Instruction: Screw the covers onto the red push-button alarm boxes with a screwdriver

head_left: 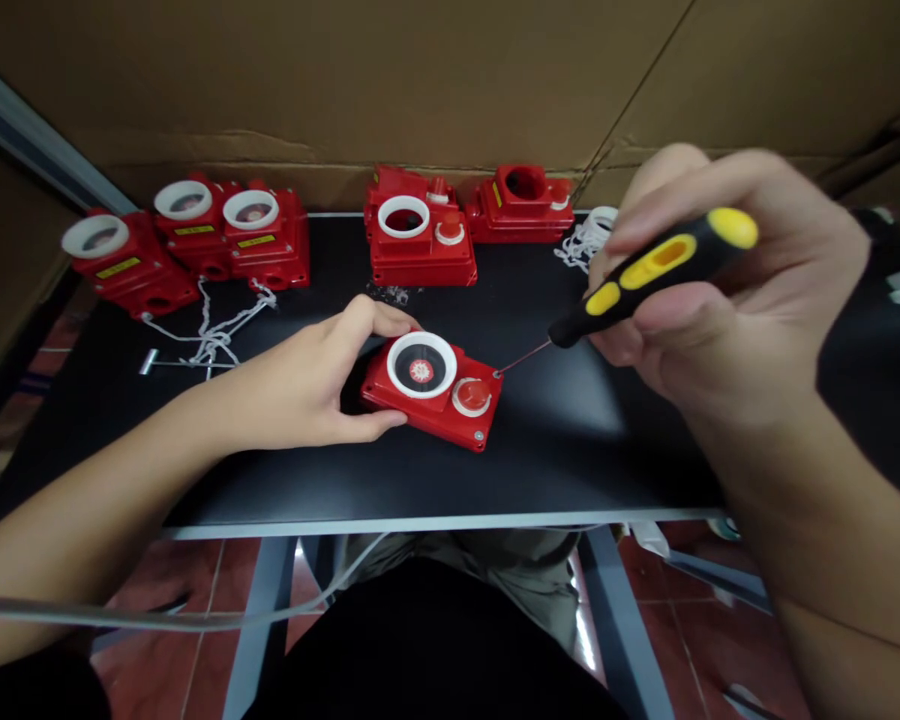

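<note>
My left hand [345, 375] grips the left end of a red box [435, 415], thumb on the near side and fingers at the far side. The box lies flat on the black table and has a white ring [395, 368] around a dark round window and a red knob [472, 396] with a white collar. In my right hand [735, 270] is a screwdriver [664, 265] with a black and yellow handle, held tilted. Its thin shaft reaches down to a screw [498, 374] at the box's far right corner. Another screw [479, 435] sits at the near right corner.
Several similar red boxes [424, 258] stand along the cardboard wall [420, 80] at the back. White cords with metal T-shaped bars [195, 365] lie at the left. More white cord [581, 245] lies at back right. A grey cable [195, 622] crosses below the table's front edge [420, 525].
</note>
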Demonstrator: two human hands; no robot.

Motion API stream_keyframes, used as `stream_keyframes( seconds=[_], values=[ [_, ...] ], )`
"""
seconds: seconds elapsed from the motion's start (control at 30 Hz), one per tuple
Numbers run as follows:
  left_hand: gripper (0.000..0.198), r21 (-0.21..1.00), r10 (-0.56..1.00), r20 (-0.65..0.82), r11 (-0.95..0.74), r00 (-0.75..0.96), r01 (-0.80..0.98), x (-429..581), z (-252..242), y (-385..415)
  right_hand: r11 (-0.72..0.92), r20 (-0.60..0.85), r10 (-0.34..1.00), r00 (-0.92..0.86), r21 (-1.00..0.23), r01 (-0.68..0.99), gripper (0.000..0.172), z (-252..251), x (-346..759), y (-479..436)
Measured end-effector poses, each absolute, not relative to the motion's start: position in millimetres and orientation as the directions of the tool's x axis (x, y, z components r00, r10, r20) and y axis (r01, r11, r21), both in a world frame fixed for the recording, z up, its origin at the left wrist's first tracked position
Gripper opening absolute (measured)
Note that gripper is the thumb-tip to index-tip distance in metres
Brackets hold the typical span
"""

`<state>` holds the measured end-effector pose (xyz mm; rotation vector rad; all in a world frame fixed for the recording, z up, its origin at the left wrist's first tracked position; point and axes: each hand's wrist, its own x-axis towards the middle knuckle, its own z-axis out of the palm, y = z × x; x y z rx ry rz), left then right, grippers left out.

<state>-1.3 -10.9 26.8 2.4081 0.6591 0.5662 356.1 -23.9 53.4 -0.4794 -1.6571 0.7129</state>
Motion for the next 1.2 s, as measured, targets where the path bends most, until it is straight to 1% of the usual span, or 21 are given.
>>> stream_keyframes(
  seconds=[0.13, 0.27, 0.37, 0.5, 0.6, 0.67, 0.77, 0.83, 0.9, 0.93, 1.0, 1.07, 1.13, 1.2],
  values=[
    [0.054, 0.659, 0.579, 0.172, -0.669, 0.797, 0.344, -2, 35, -12, 0.793, 0.803, 0.572, -0.166, -0.593, -0.141, 0.036, 50, 355, -12],
    [0.067, 0.727, 0.632, 0.105, -0.576, 0.768, 0.374, -2, 40, -12, 0.790, 0.803, 0.577, -0.148, -0.595, -0.151, 0.035, 50, 354, -10],
    [0.070, 0.751, 0.656, 0.059, -0.526, 0.752, 0.400, -1, 43, -13, 0.771, 0.778, 0.599, -0.188, -0.624, -0.125, 0.034, 55, 359, -17],
    [0.070, 0.756, 0.663, 0.033, -0.506, 0.748, 0.415, 0, 45, -14, 0.693, 0.696, 0.691, -0.195, -0.714, -0.095, 0.027, 62, 362, -31],
    [0.071, 0.757, 0.667, 0.023, -0.499, 0.745, 0.423, -1, 44, -13, 0.597, 0.610, 0.743, -0.276, -0.790, -0.142, 0.019, 67, 360, -40],
    [0.072, 0.755, 0.666, 0.025, -0.501, 0.746, 0.422, -2, 44, -12, 0.524, 0.554, 0.753, -0.356, -0.831, -0.185, 0.022, 69, 358, -44],
    [0.073, 0.749, 0.659, 0.036, -0.515, 0.751, 0.416, -3, 43, -12, 0.468, 0.512, 0.740, -0.436, -0.857, -0.213, 0.027, 67, 356, -46],
    [0.076, 0.741, 0.656, 0.041, -0.526, 0.753, 0.417, -3, 43, -11, 0.459, 0.511, 0.731, -0.452, -0.859, -0.227, 0.028, 64, 357, -46],
    [0.082, 0.732, 0.656, 0.041, -0.533, 0.754, 0.424, -3, 43, -11, 0.479, 0.532, 0.733, -0.423, -0.846, -0.234, 0.030, 62, 358, -45],
    [0.085, 0.728, 0.657, 0.041, -0.535, 0.753, 0.427, -3, 44, -11, 0.503, 0.553, 0.738, -0.386, -0.833, -0.231, 0.032, 61, 358, -45],
    [0.089, 0.721, 0.662, 0.037, -0.536, 0.749, 0.439, -3, 44, -11, 0.535, 0.566, 0.769, -0.296, -0.824, -0.186, 0.041, 62, 359, -42],
    [0.090, 0.716, 0.670, 0.032, -0.534, 0.742, 0.450, -3, 43, -10, 0.528, 0.548, 0.800, -0.244, -0.837, -0.147, 0.057, 64, 359, -37],
    [0.088, 0.710, 0.672, 0.033, -0.536, 0.740, 0.456, -3, 43, -10, 0.506, 0.527, 0.816, -0.237, -0.850, -0.149, 0.079, 67, 359, -31],
    [0.087, 0.707, 0.670, 0.039, -0.542, 0.741, 0.453, -3, 42, -9, 0.494, 0.519, 0.824, -0.227, -0.854, -0.163, 0.090, 69, 360, -25]
  ],
)
